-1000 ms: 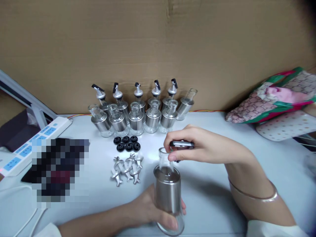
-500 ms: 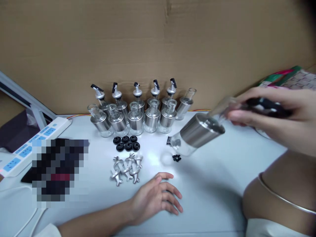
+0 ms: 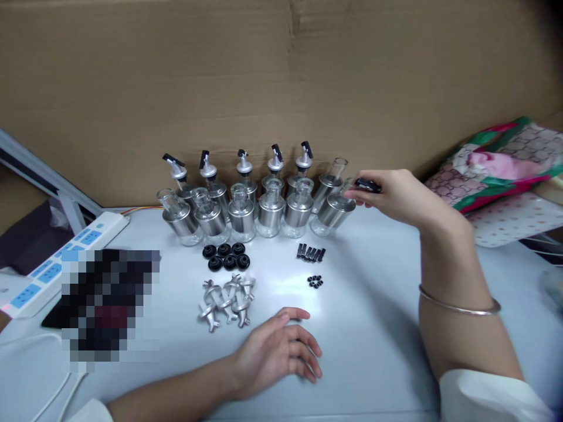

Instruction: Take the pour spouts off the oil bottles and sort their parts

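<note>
My right hand (image 3: 385,190) is closed round the neck of a glass bottle with a metal sleeve (image 3: 335,212), at the right end of the front bottle row. A black item (image 3: 368,186) shows at the same hand. My left hand (image 3: 279,351) rests on the table with fingers apart and nothing in it. Beyond it lie silver spouts (image 3: 226,299) and black stoppers (image 3: 225,257). Small black rods (image 3: 311,253) and small black rings (image 3: 315,282) lie right of the stoppers. Behind stand several bottles, some with silver pourers (image 3: 245,164).
A power strip (image 3: 65,261) and a dark, partly pixelated flat object (image 3: 53,310) with white cables are at the left. Cardboard (image 3: 220,76) rises behind the bottles. A patterned bag (image 3: 497,167) lies at the right edge of the white table (image 3: 365,363).
My right hand has moved left and away from me, bringing the tilted bottle down to the row's right end. The black rods are uncovered. My left hand has hardly moved.
</note>
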`<control>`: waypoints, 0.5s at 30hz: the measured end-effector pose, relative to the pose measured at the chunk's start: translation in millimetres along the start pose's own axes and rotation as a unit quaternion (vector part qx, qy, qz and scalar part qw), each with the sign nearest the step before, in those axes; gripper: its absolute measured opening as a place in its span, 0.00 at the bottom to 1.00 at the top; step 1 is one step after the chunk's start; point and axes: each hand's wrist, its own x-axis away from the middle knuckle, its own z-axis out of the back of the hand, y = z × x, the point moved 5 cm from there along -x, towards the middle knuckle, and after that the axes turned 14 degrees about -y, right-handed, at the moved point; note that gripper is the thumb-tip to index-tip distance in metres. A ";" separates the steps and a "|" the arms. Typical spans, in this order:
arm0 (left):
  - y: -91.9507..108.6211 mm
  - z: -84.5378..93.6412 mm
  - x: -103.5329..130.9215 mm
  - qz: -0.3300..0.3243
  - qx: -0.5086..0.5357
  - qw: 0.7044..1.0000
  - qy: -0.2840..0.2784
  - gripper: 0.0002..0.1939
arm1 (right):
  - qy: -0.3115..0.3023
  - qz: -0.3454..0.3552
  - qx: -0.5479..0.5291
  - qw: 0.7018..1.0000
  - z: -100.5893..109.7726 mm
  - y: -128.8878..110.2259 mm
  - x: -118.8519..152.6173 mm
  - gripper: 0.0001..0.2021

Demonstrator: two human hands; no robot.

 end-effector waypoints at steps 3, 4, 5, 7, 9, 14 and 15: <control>-0.2 0.4 0.0 0.004 0.004 1.000 0.006 0.26 | 0.005 -0.016 -0.002 1.000 -2.9 -0.5 -2.1 0.14; -0.2 0.4 0.0 0.004 0.005 1.000 0.007 0.26 | 0.002 -0.011 -0.022 1.000 -3.4 -1.0 -2.3 0.11; -0.3 0.2 -0.1 0.004 0.005 1.000 0.007 0.26 | 0.008 -0.009 -0.066 0.998 -2.9 -0.2 -2.3 0.09; -0.5 -0.4 -0.3 0.004 0.005 1.000 0.005 0.25 | 0.055 -0.019 -0.197 0.979 0.1 7.8 -2.1 0.05; -0.7 -0.9 -0.4 0.004 0.005 1.000 0.004 0.25 | 0.120 -0.048 -0.310 0.942 0.2 23.4 -3.2 0.04; -0.6 -0.2 -0.7 0.008 0.002 1.000 0.013 0.27 | 0.132 -0.127 -0.397 0.899 -30.0 63.8 -21.2 0.14; -0.5 0.0 -0.7 0.008 0.001 1.000 0.014 0.27 | 0.104 -0.132 -0.420 0.892 -39.9 67.9 -25.5 0.13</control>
